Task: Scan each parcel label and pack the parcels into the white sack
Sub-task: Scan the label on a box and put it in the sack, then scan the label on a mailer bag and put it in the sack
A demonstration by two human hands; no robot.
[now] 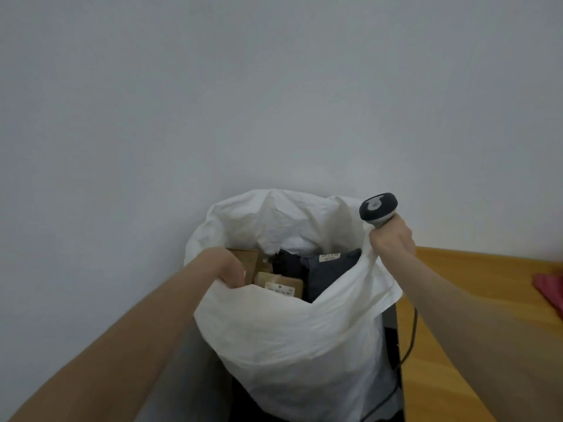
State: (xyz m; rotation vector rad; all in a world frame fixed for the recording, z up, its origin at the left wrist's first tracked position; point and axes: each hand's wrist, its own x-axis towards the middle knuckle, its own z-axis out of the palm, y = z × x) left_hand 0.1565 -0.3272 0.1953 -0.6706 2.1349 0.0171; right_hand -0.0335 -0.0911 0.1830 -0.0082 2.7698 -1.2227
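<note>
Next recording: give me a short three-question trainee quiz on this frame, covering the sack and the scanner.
1. True or false: the white sack holds no parcels.
2. Which hand grips the scanner? A) left B) right
3. Fill in: the dark parcel with a label lies ___ the sack.
Key: 1 false; 2 B, the right hand; 3 inside.
</note>
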